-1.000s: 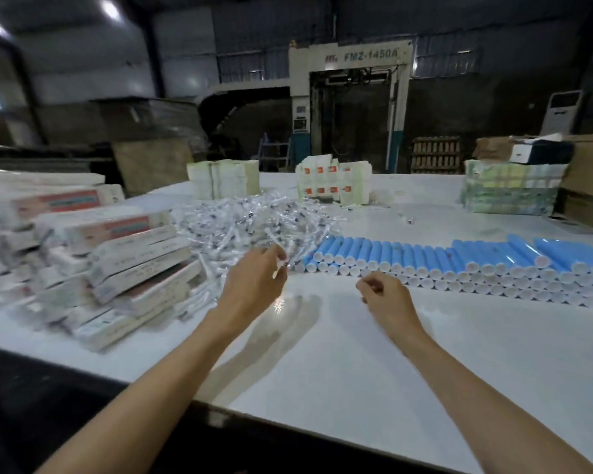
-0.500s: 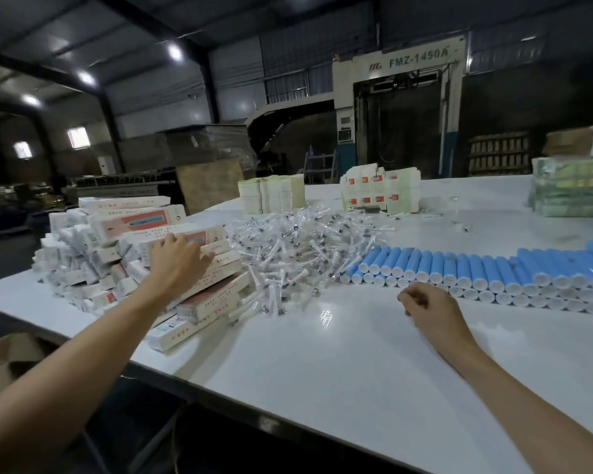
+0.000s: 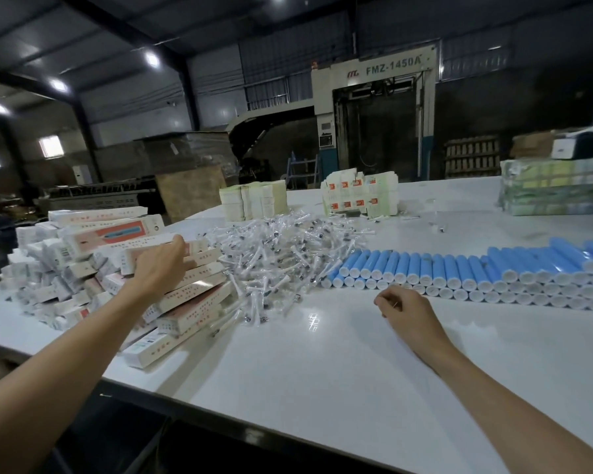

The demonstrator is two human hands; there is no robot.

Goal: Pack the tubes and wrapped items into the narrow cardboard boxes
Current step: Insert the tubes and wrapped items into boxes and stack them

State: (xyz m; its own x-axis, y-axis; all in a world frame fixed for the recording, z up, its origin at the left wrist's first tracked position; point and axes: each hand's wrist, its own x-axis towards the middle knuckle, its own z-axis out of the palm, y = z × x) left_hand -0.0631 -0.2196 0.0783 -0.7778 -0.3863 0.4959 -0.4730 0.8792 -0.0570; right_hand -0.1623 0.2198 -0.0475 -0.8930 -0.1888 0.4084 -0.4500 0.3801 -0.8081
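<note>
1. My right hand (image 3: 408,311) sits on the table (image 3: 322,371) just before the tubes (image 3: 459,268), fingers curled under. I can't tell whether they pinch something small.
2. My left hand (image 3: 160,265) lies on top of the heap of boxes (image 3: 192,302), fingers hooked over one box's far edge. They are hidden from me, so I can't tell if I grip it.
3. I judge I'm fetching a box. Next I must lift one free without toppling the heap, then open an end.
4. The wrapped items (image 3: 281,261) lie piled between boxes and tubes, too tangled to make out singly.
5. The tube rows run off the right edge.
</note>
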